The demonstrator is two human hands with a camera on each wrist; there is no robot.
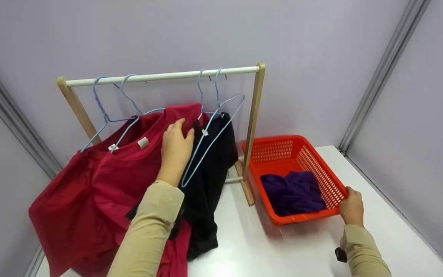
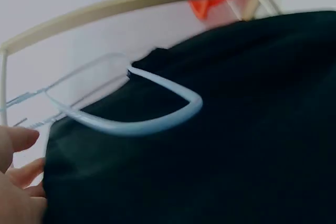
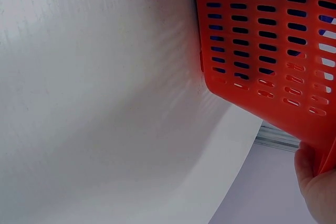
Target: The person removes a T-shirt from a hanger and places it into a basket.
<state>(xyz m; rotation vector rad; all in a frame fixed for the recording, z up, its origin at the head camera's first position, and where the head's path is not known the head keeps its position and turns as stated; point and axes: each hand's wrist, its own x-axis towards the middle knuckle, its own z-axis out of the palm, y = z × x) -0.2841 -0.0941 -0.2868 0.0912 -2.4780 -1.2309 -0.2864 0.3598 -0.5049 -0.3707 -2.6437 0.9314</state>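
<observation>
My left hand [image 1: 176,150] is in front of the hung clothes, thumb apart from the fingers, between a pink top [image 1: 129,165] and a black garment [image 1: 208,192]. In the left wrist view its fingertips [image 2: 29,173] are right at the black garment's edge. A bare light-blue hanger [image 2: 131,128] hangs sideways in front of the black cloth. At the right, my right hand [image 1: 352,207] grips the near right corner of a red plastic basket [image 1: 306,216], thumb outside the rim. Inside the basket lies a crumpled purple cloth [image 1: 292,192].
A clothes rack with a white bar [image 1: 167,75] and wooden posts [image 1: 255,119] stands against the back wall. A dark red garment [image 1: 67,207] hangs at its left end. The rack's wooden foot [image 1: 247,192] is close beside the basket. Grey walls border the white table [image 1: 240,246].
</observation>
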